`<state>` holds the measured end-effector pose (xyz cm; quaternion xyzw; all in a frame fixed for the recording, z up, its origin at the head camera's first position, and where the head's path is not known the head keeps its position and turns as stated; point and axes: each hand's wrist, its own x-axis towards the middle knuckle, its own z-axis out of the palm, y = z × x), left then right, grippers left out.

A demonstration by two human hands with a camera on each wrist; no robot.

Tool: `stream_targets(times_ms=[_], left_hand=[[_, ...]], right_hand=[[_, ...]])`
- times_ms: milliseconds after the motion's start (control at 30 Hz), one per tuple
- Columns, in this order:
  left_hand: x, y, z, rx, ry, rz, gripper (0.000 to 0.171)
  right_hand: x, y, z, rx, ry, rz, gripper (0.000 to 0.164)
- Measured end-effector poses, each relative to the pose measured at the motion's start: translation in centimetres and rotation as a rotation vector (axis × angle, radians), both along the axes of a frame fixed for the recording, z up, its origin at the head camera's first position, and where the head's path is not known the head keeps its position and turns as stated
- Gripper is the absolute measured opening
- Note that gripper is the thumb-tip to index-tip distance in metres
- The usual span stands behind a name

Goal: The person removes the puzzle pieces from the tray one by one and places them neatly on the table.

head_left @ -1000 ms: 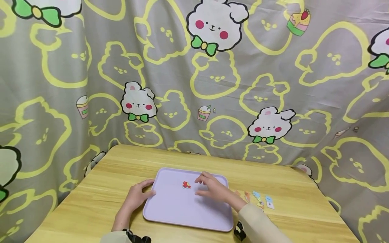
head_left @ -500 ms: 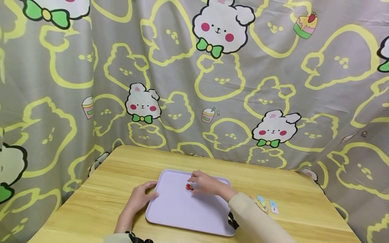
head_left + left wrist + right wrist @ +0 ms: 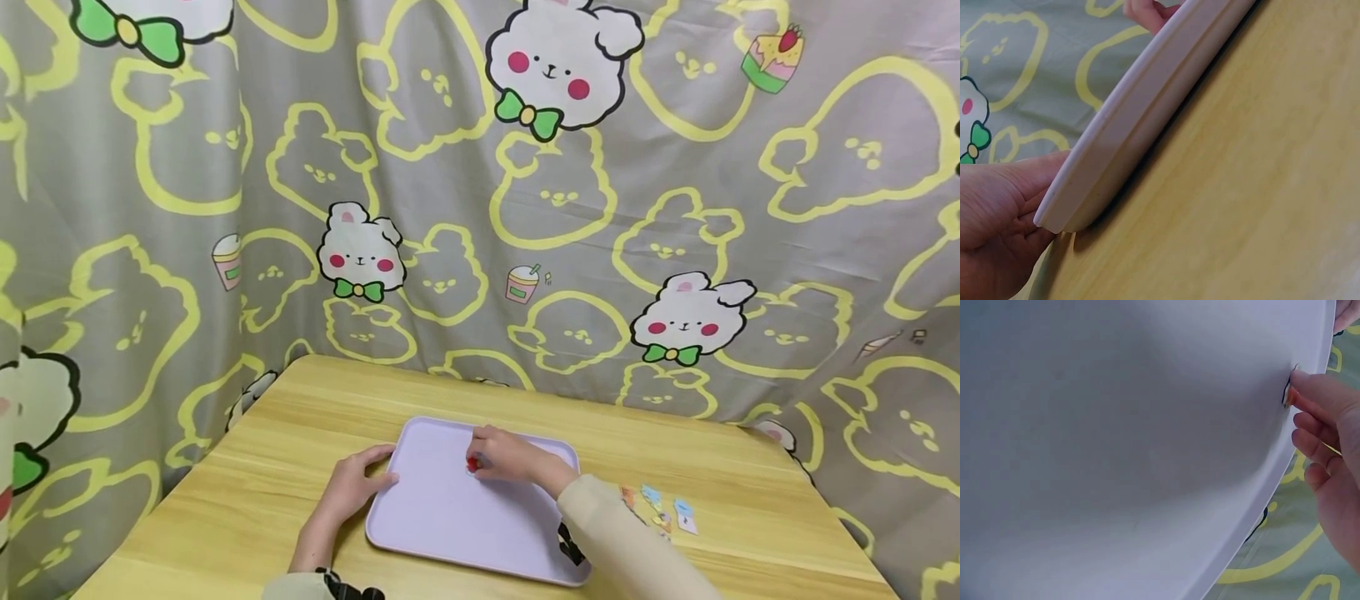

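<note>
A lilac tray (image 3: 450,525) lies on the wooden table. At its left edge is my left hand (image 3: 352,487), gripping the rim with the thumb over the inner side; in the left wrist view the fingers (image 3: 1029,225) curl by the tray's outer wall. Over the upper middle of the tray, my right hand (image 3: 510,458) pinches a small flat red piece (image 3: 472,463) between thumb and fingertips. The right wrist view shows the edge of that red piece (image 3: 1289,394), mostly covered by the fingers. Its exact kind cannot be made out.
Several small flat pieces (image 3: 660,504), orange, yellow and blue, lie on the table (image 3: 750,533) right of the tray, partly behind the right sleeve (image 3: 615,533). A patterned curtain (image 3: 450,192) surrounds the table's back and sides.
My right hand has moved left across the tray from beside the red piece and now pinches it. The left hand keeps its place on the rim. The head view has shifted slightly.
</note>
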<state>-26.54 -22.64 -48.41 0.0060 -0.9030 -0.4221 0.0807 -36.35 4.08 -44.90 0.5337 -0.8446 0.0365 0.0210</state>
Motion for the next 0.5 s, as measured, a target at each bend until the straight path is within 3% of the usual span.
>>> stream_targets(times_ms=[167,500], left_hand=[[-0.1,0.0,0.2,-0.004,-0.004,-0.005,0.045],[0.0,-0.1,0.0,-0.01,-0.004,0.003,0.046]], right_hand=[[0.2,0.0,0.0,-0.048,-0.065,-0.043,0.01],[1.0,0.0,-1.0,-0.184,-0.099,-0.026,0.011]])
